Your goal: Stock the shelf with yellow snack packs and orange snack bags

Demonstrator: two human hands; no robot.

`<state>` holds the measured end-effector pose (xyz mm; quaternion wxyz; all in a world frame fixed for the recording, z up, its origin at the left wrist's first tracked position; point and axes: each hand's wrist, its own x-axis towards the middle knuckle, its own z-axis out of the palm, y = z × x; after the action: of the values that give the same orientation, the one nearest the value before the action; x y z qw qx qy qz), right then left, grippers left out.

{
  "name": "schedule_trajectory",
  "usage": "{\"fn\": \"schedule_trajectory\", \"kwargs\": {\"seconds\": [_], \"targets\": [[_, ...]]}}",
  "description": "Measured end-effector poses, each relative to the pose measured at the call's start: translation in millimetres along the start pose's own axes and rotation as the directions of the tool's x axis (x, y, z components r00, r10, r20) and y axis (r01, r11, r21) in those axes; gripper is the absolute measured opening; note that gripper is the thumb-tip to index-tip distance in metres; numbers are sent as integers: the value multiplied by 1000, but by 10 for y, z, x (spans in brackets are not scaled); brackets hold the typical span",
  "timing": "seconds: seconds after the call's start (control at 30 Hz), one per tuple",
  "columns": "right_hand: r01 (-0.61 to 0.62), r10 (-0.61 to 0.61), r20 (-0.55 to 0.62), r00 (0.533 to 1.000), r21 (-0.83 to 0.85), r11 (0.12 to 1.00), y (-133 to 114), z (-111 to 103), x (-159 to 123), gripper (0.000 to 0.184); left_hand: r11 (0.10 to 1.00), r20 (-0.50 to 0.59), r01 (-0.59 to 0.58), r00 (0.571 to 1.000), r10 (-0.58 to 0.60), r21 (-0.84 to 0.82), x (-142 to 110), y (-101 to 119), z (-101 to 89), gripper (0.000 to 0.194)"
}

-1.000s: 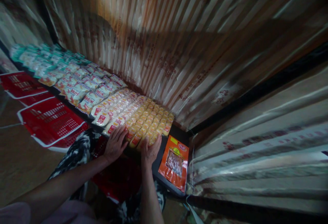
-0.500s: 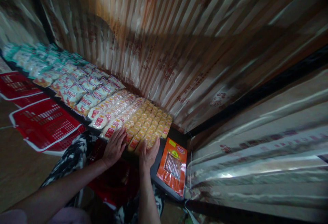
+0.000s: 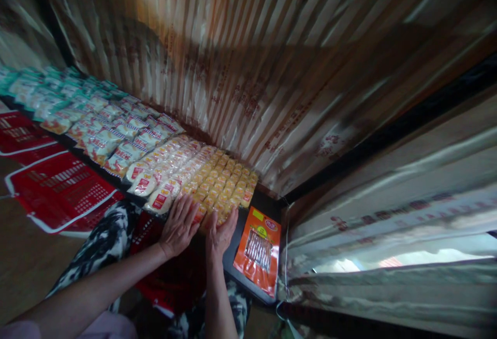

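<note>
My left hand [image 3: 179, 226] lies palm down with fingers stretched out over the front of the yellow-wrapped snacks [image 3: 225, 179], beside round white crackers [image 3: 160, 200] in clear wrappers. At the front right corner of the same yellow rows rests my right hand [image 3: 220, 233], its fingers straight and its thumb apart. Both hands touch the packs from the near side and neither grips one; the packs under the fingers are partly hidden. To the right of my right hand, an orange packet [image 3: 256, 256] with a clear window lies flat on the dark shelf [image 3: 267, 193].
White-and-blue snack bags [image 3: 126, 155] and green-topped bags [image 3: 58, 90] fill the shelf leftward. Red baskets [image 3: 66, 189] stand at the front left, with more red [image 3: 171, 271] below my arms. Pleated printed sheeting [image 3: 217, 70] hangs behind, crossed by a dark frame bar [image 3: 373, 139].
The view has shifted slightly, so the shelf goods appear a little further left. My left hand has moved slightly right along the snacks' front edge, closer to my right hand.
</note>
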<state>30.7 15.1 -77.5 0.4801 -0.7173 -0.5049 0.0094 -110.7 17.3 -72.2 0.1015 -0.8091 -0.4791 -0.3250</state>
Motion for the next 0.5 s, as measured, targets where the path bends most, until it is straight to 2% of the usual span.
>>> {"fn": "schedule_trajectory", "kwargs": {"seconds": [0.2,0.5], "targets": [[26,-26,-11,1000,-1,1000,-81,-47,21,70,998,25,-16,1000,14,67,59,-33,65,57],[-4,4,-2,1000,-36,999,-151,-64,46,70,997,60,-10,998,6,80,99,-39,94,55]]}}
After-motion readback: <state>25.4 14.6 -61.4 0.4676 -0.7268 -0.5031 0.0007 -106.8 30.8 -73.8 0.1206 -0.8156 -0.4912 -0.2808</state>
